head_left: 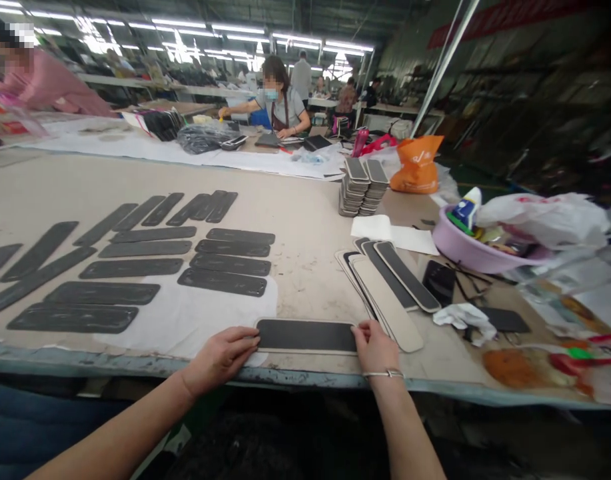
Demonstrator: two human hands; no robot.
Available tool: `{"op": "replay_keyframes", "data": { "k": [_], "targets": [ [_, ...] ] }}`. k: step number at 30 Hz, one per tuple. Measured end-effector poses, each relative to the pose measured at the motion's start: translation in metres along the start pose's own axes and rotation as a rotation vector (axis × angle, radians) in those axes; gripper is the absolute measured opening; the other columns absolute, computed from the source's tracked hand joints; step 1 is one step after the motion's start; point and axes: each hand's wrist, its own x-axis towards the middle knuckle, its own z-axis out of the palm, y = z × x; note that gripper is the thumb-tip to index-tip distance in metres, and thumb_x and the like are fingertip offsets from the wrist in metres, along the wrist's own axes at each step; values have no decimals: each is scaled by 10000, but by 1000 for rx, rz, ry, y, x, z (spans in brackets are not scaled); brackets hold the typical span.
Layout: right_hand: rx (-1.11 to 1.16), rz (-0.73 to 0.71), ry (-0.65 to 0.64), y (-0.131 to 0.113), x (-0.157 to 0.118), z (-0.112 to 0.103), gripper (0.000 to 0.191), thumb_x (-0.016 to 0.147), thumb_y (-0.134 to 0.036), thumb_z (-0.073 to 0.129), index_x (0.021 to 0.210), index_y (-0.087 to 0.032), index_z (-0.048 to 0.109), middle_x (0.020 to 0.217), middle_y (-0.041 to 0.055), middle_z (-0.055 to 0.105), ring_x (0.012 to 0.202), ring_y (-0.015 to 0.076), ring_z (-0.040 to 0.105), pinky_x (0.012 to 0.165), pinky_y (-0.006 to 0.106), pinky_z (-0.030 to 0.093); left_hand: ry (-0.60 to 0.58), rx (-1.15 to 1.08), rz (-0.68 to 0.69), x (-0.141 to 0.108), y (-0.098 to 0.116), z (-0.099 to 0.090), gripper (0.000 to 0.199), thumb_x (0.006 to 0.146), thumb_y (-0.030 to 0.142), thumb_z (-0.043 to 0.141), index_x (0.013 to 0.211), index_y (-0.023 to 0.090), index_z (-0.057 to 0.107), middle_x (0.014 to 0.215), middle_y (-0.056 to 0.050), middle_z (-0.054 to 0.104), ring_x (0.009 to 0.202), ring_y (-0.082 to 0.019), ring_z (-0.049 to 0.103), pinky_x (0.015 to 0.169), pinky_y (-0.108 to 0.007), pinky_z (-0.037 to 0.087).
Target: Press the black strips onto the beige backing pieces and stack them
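Observation:
A long dark grey panel with a pale border lies near the front edge of the table. My left hand has its fingers closed on the panel's left end. At the opposite end, my right hand, with a bracelet at the wrist, pinches the right corner. Just beyond my right hand, several cream-backed and dark panels lie fanned out. To the left, dark strips with a shiny surface are spread in rows, some on a white sheet.
Two stacks of bordered panels stand at the back right, near an orange bag. A purple basin holds a bottle and odds and ends. A phone-like black object and crumpled white tissue lie right. A co-worker works across the table.

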Motion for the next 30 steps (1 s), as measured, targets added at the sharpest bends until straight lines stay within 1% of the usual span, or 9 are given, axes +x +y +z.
{"op": "replay_keyframes", "data": {
  "k": [8,14,18,22,24,26,28,30],
  "targets": [
    [-6,17,-26,-2,0,-1,152,816,-352,466,819,-212,524,743,25,672,664,181,619,595,284,391,-19,2,-20,-2,0,1,239,852,189,487,1027,209,649,1062,-81,632,944,-156,610,854,-282,513],
    [-26,-3,2,-2,-1,1,146,803,-340,477,822,-211,543,724,17,661,621,163,598,563,274,363,-33,-12,-43,-2,2,1,242,859,205,473,1025,208,649,1056,-91,633,945,-163,608,856,-304,513],
    [-18,-32,11,2,0,6,142,792,-335,489,840,-216,550,763,17,656,674,171,596,590,279,385,-25,-9,-70,-2,4,2,231,853,211,484,1009,204,654,1046,-95,635,946,-168,609,864,-311,511],
    [-4,-22,35,3,1,9,153,776,-339,509,848,-212,556,775,23,634,708,181,583,609,290,410,-49,-5,-80,-2,5,3,224,855,206,482,994,204,657,1045,-90,633,955,-166,601,880,-306,499],
    [14,-23,84,2,0,6,179,769,-327,522,874,-188,563,798,45,625,752,194,579,650,300,433,-53,-7,-81,-3,4,3,221,852,199,486,996,202,654,1051,-89,628,956,-163,599,884,-301,495],
    [19,-49,166,-2,-3,0,216,797,-308,493,929,-157,574,871,83,616,820,208,571,717,317,450,-47,-11,-71,-3,3,3,219,846,188,498,1003,201,649,1055,-89,624,955,-162,597,881,-298,495],
    [6,-109,249,-13,-11,-6,285,844,-303,431,1018,-130,576,977,125,598,924,225,548,815,343,441,-40,-17,-55,-3,1,4,221,841,176,505,1012,202,642,1060,-87,619,958,-161,594,882,-299,495],
    [13,-218,269,-31,-23,-7,378,875,-327,389,1142,-106,539,1102,157,563,1054,239,495,917,365,400,-36,-23,-38,-3,0,4,218,840,171,505,1009,204,638,1060,-84,616,960,-162,593,882,-300,495]
  ]
}}
